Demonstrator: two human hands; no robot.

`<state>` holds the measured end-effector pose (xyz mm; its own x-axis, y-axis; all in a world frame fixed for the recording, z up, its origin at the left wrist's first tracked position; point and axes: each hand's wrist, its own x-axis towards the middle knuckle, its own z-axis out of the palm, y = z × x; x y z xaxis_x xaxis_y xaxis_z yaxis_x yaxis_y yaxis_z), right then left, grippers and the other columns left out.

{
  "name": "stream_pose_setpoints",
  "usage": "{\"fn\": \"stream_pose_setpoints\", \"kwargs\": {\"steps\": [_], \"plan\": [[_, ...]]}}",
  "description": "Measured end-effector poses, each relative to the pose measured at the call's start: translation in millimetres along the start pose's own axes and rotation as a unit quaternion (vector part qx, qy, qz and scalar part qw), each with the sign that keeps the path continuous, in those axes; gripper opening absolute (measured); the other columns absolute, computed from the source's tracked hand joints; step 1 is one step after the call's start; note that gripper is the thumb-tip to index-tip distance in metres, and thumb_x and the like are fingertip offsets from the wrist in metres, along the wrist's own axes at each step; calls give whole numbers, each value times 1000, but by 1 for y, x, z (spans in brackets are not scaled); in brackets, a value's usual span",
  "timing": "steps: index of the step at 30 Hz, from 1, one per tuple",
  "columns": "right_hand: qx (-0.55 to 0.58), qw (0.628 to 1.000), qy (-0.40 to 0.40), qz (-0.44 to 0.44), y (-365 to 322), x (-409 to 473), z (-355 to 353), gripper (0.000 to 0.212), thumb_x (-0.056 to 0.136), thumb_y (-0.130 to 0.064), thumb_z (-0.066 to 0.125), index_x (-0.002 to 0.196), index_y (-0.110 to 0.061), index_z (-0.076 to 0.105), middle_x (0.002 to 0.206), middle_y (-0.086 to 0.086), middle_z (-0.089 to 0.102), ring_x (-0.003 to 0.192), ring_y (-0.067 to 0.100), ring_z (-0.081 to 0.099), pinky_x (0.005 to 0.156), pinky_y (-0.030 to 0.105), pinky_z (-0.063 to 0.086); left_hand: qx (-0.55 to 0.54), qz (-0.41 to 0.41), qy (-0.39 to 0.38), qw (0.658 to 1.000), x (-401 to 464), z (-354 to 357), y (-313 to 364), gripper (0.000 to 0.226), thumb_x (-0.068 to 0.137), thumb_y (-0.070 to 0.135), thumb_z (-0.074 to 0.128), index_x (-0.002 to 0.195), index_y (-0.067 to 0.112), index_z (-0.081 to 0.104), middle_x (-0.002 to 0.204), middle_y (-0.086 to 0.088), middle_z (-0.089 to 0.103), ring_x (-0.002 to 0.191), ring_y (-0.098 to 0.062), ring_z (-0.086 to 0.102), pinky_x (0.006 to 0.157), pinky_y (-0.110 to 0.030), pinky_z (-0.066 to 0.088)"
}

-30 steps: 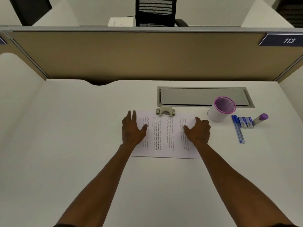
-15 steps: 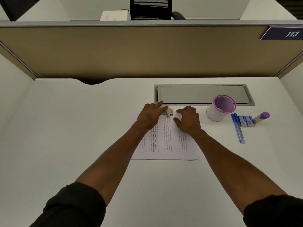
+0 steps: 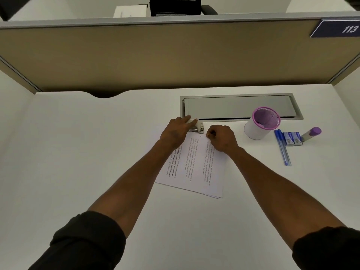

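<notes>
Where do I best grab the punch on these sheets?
By its raised white lever, from above and the left, as the left hand does. The punch opens toward the paper stack, whose top edge the right hand pinches; keep that side free.

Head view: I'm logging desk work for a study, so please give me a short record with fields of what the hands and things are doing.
work: punching holes in paper
left hand: grips the hole punch from above
right hand: fingers curled, pinching the top edge of the paper stack
hole punch: at the stack's top edge
paper stack: printed sheets, lying askew on the desk
mark: one small dark dot just below the punch
to the right: cup with purple rim, blue pens, glue stick
</notes>
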<state>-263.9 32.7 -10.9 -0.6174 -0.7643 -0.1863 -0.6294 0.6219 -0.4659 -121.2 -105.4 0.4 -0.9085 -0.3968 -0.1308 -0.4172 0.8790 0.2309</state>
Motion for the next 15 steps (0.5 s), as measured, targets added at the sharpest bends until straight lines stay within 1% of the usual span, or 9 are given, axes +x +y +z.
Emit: {"fn": "stream_pose_setpoints", "kwargs": {"steps": [3, 6, 10, 13, 15], "plan": [[21, 1000, 1, -7, 6, -2, 1, 9, 90, -17, 61, 92, -18, 71, 95, 3, 72, 88, 23, 64, 80, 33, 50, 1, 3, 9, 1000, -1, 0, 0, 66, 96, 24, 60, 155, 28, 31, 163, -8, 27, 142, -35, 36, 117, -49, 32], [42, 999, -1, -10, 10, -4, 0, 10, 91, -17, 62, 95, -16, 71, 97, 5, 72, 87, 22, 62, 77, 29, 47, 7, 10, 14, 1000, 0, 1, -1, 68, 95, 21, 61, 155, 28, 29, 164, -8, 25, 142, -35, 37, 117, -49, 30], [66, 997, -8, -26, 13, -10, -8, 10, 91, -19, 63, 94, -15, 71, 97, 4, 72, 86, 20, 62, 78, 29, 47, -19, 4, 37, 999, -4, 2, -2, 73, 96, 14, 61, 157, 28, 24, 166, -6, 19, 147, -31, 31, 121, -48, 26], [77, 996, -15, -32, 15, -16, -15, 11, 92, -19, 63, 95, -14, 72, 98, 4, 72, 87, 19, 61, 79, 30, 47, -95, -16, 86, 992, -14, 3, 3, 67, 95, 11, 62, 154, 25, 34, 163, -5, 27, 148, -29, 29, 119, -45, 28], [85, 995, -21, -40, 16, -21, -20, 10, 92, -19, 63, 94, -14, 72, 97, 3, 71, 86, 17, 61, 77, 26, 44, -139, -28, 122, 982, -25, 2, 6, 57, 94, 13, 63, 148, 20, 46, 157, -7, 39, 143, -29, 37, 115, -43, 35]]}}
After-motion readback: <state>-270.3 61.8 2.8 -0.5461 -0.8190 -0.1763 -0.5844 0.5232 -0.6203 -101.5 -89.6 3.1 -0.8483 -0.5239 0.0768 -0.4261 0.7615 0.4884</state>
